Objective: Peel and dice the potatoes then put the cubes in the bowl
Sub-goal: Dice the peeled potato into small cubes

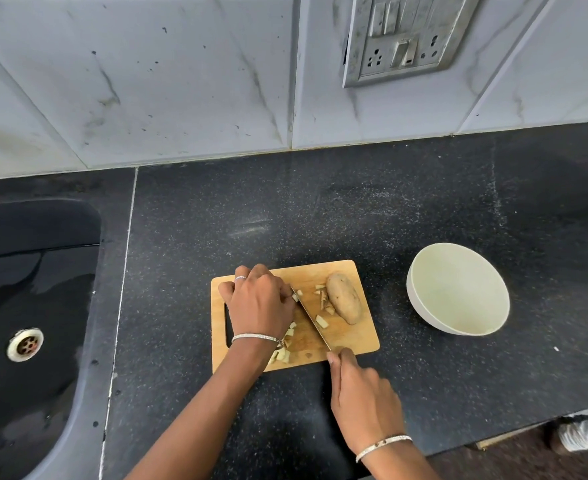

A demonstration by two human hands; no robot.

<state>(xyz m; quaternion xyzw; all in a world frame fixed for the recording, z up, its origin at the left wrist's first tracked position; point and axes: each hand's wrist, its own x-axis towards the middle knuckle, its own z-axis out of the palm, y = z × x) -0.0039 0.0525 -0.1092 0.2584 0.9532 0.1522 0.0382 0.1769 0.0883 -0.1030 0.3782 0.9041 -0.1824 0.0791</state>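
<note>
L hand [258, 299]: curled on board [355, 337], against blade; grip hidden, cannot tell.
R hand [362, 400]: knife [311, 318] handle clasped.
Potato [344, 302]: unpeeled, laid just right of blade.
Cubes [321, 321]: scattered btwn hands.
Bowl [420, 313]: set right of both hands.

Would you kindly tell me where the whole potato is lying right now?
In the head view, the whole potato lies on the right part of the cutting board, just right of the knife blade, with the white bowl further right.
</note>
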